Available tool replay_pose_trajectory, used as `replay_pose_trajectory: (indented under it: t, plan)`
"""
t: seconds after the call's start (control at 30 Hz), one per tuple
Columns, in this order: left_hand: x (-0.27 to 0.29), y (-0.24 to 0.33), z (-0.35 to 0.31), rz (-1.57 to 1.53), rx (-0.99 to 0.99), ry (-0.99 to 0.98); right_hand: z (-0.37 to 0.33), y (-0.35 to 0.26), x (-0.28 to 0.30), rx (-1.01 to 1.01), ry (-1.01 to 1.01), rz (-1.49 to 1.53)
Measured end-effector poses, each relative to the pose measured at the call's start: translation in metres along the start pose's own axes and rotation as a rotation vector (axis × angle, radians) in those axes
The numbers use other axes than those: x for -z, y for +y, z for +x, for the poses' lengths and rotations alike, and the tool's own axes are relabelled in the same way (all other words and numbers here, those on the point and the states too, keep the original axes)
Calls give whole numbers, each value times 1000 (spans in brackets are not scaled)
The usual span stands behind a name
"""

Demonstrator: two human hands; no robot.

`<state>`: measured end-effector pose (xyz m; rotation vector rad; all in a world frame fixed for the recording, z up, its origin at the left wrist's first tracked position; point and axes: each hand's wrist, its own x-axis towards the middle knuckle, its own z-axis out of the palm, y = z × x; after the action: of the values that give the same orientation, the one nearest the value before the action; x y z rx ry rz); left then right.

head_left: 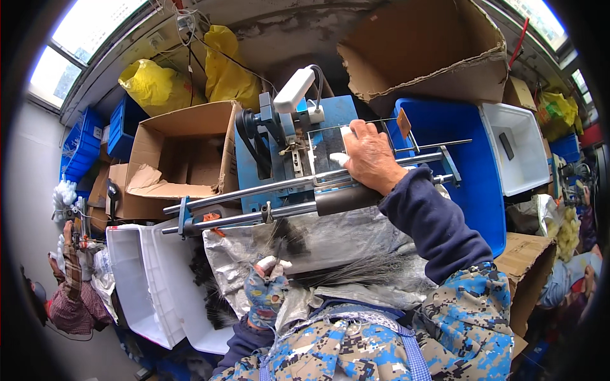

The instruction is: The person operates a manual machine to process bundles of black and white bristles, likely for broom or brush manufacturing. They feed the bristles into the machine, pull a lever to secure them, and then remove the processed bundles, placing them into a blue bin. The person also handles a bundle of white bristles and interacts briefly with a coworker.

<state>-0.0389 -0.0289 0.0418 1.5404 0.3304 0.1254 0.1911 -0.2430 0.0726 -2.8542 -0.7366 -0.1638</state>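
Observation:
My right hand (372,155) is curled over the carriage of a blue bench machine (257,197), with white wraps on the thumb and a fingertip. What lies under its fingers is hidden. Two parallel metal rods (241,202) run across the machine's front, and a dark roller-like sleeve (346,199) sits on the lower one, just below my right wrist. Low in front of my body, my left hand (268,279) has its wrapped fingertips pinched on a small tuft of dark bristles (279,244). A loose bundle of long thin bristles (356,272) lies beside it on a grey sheet (324,235).
An open cardboard box (181,130) stands left of the machine, a large blue bin (486,190) right of it. White tubs (136,279) stand at lower left, dark bristles beside them. A white lamp-like arm (294,90) overhangs the machine. Other people (79,305) sit at both sides.

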Motion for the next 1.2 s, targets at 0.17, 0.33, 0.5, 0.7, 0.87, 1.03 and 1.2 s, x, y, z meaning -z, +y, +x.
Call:
replay_pose_trajectory:
  t: [0.17,0.33,0.5,0.7,0.87,1.03,1.2]
  plan:
    - [-10,4,4,-33,-7,-56,20,32,7,-58,255,-317]
    - [-9,22,7,75,-151,53,9,42,19,18,-62,-274]
    - [24,26,5,79,-172,201,-82,-11,72,292,-149,120]
    - [-42,36,1,-125,-115,-157,-92,-106,35,244,-131,1543]
    - [-2,24,21,652,-232,-276,-71,-54,80,29,-4,1966]
    - [49,-57,47,1486,-481,-110,1,-30,42,63,226,229]
    - [57,-78,60,1042,-244,-142,39,-17,-13,-20,79,-166]
